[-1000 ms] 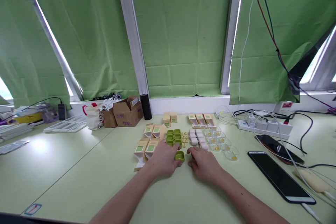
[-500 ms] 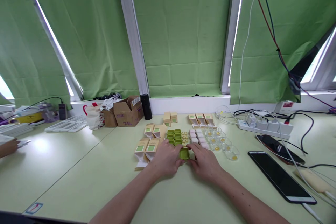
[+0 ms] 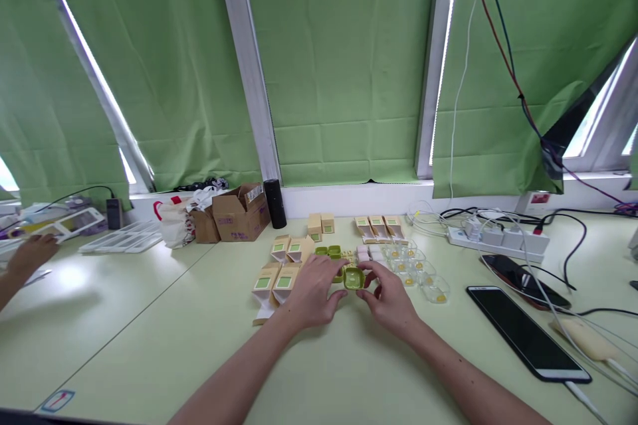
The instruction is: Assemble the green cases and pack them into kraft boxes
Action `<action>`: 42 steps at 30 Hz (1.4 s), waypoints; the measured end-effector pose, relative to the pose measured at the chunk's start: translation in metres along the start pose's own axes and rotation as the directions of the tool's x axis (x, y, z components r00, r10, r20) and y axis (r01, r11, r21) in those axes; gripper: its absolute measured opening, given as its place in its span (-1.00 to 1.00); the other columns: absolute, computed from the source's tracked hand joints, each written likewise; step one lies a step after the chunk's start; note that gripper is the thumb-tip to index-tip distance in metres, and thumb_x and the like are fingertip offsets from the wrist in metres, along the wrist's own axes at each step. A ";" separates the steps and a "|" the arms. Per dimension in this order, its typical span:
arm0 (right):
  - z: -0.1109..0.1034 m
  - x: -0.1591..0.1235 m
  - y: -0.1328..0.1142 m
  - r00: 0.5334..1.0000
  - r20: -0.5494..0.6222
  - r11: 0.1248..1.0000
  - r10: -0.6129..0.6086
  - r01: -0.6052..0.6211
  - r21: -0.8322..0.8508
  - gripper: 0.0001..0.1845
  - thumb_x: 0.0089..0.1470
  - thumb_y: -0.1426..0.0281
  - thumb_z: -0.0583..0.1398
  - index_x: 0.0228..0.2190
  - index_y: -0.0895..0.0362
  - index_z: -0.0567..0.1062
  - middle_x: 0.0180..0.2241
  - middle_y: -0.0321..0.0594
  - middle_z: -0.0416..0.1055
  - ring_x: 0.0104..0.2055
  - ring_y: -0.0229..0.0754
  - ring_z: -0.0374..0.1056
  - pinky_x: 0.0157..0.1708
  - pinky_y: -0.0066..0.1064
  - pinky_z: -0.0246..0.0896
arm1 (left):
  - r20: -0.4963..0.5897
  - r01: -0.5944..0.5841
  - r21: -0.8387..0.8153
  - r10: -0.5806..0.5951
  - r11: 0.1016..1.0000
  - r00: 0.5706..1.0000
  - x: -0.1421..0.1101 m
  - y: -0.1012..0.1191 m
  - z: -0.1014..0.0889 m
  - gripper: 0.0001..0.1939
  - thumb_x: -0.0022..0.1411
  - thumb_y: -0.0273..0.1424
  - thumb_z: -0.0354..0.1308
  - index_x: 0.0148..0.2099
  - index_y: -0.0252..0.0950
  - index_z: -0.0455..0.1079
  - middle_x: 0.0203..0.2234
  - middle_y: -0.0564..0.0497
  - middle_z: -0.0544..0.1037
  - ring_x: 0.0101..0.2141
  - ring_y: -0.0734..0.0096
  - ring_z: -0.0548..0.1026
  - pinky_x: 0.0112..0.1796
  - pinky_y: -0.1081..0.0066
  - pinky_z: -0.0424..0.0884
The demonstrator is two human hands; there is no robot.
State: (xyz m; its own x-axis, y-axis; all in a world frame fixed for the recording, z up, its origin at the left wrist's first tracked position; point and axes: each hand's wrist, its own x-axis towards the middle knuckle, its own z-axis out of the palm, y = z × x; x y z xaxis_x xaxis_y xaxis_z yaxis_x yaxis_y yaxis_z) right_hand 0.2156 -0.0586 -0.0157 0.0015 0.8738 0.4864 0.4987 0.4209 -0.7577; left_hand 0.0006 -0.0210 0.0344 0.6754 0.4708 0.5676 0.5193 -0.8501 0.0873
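Note:
A small green square dish [image 3: 353, 278], its hollow facing me, is between my two hands. My right hand [image 3: 391, 299] pinches its right side with thumb and index finger. At its left edge are the thumb and index fingertips of my left hand [image 3: 316, 289], which seem to grip it. More green dishes [image 3: 327, 250] stand in rows just behind, partly hidden by my left hand. Beside them lie small yellowish pieces [image 3: 347, 255], pink and white blocks [image 3: 369, 252] and clear plastic cups [image 3: 409, 259] with yellow spots inside.
Brown paper boxes with green labels [image 3: 286, 277] stand left of my hands; more boxes [image 3: 381, 226] are behind. Right are a phone [image 3: 526, 332], a dark device [image 3: 523, 279] and a power strip [image 3: 498, 244]. A cardboard box [image 3: 239, 216] stands back left; another person's hand [image 3: 32, 255] holds a white frame.
The green dish has risen slightly and tilted toward me. At far left, the other person's hand has moved up and now holds a white frame. The view has shifted slightly.

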 end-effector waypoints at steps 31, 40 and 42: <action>-0.005 0.001 -0.012 0.999 -0.041 0.970 -0.023 0.032 0.243 -0.42 0.18 0.30 0.24 0.21 -0.03 0.32 -0.34 -0.30 0.43 -0.31 -0.18 0.42 -0.39 -0.42 0.36 | -0.063 0.326 -0.502 -0.410 0.801 0.910 0.015 0.010 0.019 -0.70 0.40 -0.17 0.15 -0.09 -0.29 0.57 -0.31 -0.09 0.67 -0.30 0.25 0.60 -0.27 0.33 0.50; -0.002 0.005 -0.006 0.998 -0.007 0.939 0.064 -0.057 0.340 -0.49 0.15 0.22 0.29 0.11 0.03 0.41 -0.39 -0.30 0.40 -0.32 -0.15 0.39 -0.47 -0.43 0.28 | 0.008 0.341 -0.498 -0.390 0.797 0.921 0.015 0.013 0.019 -0.51 0.48 -0.10 -0.01 -0.37 -0.29 0.49 -0.44 -0.06 0.63 -0.37 0.29 0.54 -0.35 0.40 0.36; -0.002 0.006 -0.005 0.997 0.001 0.915 0.083 -0.076 0.396 -0.45 0.15 0.17 0.31 0.13 0.03 0.40 -0.35 -0.26 0.42 -0.29 -0.14 0.39 -0.49 -0.43 0.30 | 0.008 0.326 -0.512 -0.375 0.795 0.927 0.014 0.011 0.019 -0.51 0.49 -0.11 -0.03 -0.36 -0.28 0.48 -0.43 -0.06 0.62 -0.37 0.29 0.54 -0.36 0.40 0.37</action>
State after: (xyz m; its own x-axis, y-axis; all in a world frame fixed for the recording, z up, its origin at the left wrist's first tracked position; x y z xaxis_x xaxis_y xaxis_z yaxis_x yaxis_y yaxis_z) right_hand 0.2148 -0.0561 -0.0085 0.0415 0.9059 0.4215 0.1132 0.4149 -0.9028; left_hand 0.0262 -0.0196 0.0277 0.4355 0.7573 0.4867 0.3652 -0.6428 0.6734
